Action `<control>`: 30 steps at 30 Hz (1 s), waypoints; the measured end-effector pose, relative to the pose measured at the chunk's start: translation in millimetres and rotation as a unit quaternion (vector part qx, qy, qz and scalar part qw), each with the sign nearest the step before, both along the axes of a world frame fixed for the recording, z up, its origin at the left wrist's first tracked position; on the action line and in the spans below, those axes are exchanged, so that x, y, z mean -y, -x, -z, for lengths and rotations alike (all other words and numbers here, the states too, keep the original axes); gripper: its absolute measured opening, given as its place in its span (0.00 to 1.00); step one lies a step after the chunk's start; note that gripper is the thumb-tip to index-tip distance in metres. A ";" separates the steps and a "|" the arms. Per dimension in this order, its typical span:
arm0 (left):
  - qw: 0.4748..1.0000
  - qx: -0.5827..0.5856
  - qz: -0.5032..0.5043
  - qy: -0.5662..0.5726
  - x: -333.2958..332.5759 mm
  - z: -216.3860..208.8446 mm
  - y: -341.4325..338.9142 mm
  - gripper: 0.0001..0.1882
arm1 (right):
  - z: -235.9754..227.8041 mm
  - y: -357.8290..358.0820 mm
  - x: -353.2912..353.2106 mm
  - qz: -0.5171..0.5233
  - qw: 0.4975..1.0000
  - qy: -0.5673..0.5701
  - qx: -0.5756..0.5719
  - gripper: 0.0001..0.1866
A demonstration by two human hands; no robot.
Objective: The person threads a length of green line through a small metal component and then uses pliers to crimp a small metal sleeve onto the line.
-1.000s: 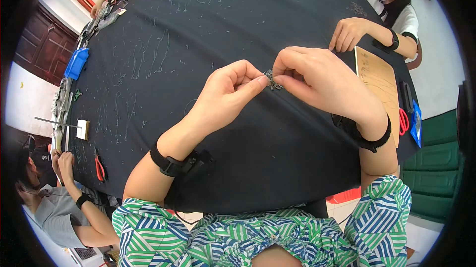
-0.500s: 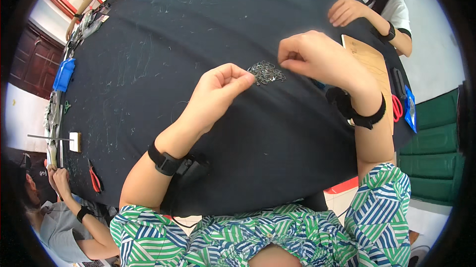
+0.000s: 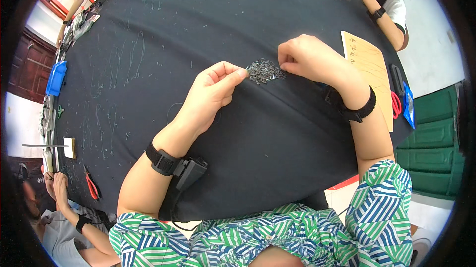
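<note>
Lying between the two hands, the pile of little metal bits sits on the black table; it is a bit longer from side to side, so its ends point at the hands; the left hand has its thumb and finger close together, right at the pile's left edge; the right hand is curled, with its tips by the right edge; both look about as near; I cannot tell if either holds a bit.
</note>
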State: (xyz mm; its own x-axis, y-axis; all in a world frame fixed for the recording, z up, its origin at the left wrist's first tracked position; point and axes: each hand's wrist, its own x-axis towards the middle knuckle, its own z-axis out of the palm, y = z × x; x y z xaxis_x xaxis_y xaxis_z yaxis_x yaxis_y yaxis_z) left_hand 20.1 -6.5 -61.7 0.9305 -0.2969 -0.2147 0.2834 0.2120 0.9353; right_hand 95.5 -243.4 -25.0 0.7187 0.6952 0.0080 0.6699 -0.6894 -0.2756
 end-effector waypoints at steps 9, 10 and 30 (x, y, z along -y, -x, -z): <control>1.000 -0.001 0.004 0.006 1.4 -2.5 0.0 0.07 | 12.5 -10.0 -7.0 -0.019 0.997 -0.053 0.054 0.04; 1.000 -0.002 0.003 0.003 1.9 -3.0 -0.2 0.07 | 12.8 -9.9 -7.5 -0.010 0.998 -0.046 0.043 0.04; 0.997 -0.039 -0.026 0.064 -9.6 -16.0 1.5 0.07 | -34.1 25.4 -29.1 -0.010 0.946 -0.301 -0.123 0.03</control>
